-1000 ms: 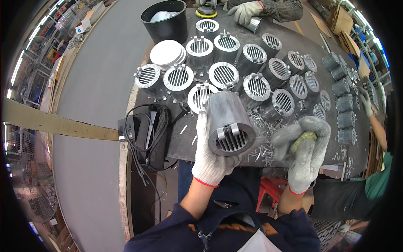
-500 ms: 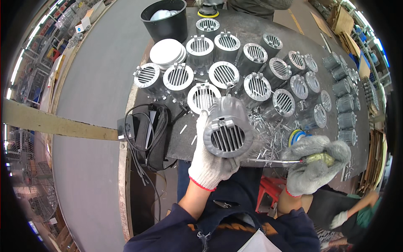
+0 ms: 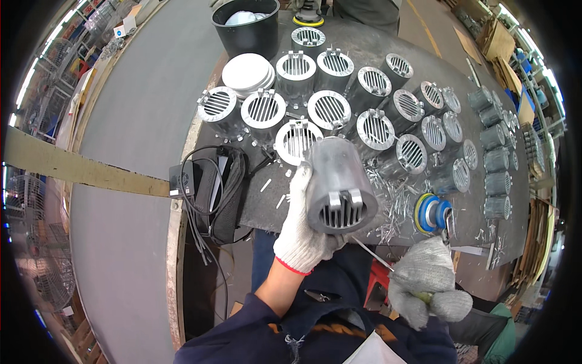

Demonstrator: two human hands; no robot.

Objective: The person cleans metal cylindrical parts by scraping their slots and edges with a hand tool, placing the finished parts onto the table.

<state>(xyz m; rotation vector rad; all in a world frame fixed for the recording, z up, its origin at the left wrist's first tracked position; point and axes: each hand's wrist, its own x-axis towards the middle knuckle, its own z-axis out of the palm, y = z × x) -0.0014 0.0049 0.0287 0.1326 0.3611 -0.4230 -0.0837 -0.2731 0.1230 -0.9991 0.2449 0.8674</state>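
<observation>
Over the workbench (image 3: 267, 200), left hand (image 3: 301, 233) grips finned housing (image 3: 337, 188); right hand (image 3: 424, 288) apart.

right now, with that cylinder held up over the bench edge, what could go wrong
The left hand alone holds the cylinder off the bench edge; a slip could drop it onto the lap. The thin rod in the right hand points toward the left glove and might poke it. Metal slivers litter the bench and could snag the gloves.

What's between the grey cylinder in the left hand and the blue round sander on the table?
In the head view, loose metal slivers litter the dark table between the cylinder and sander.
</observation>
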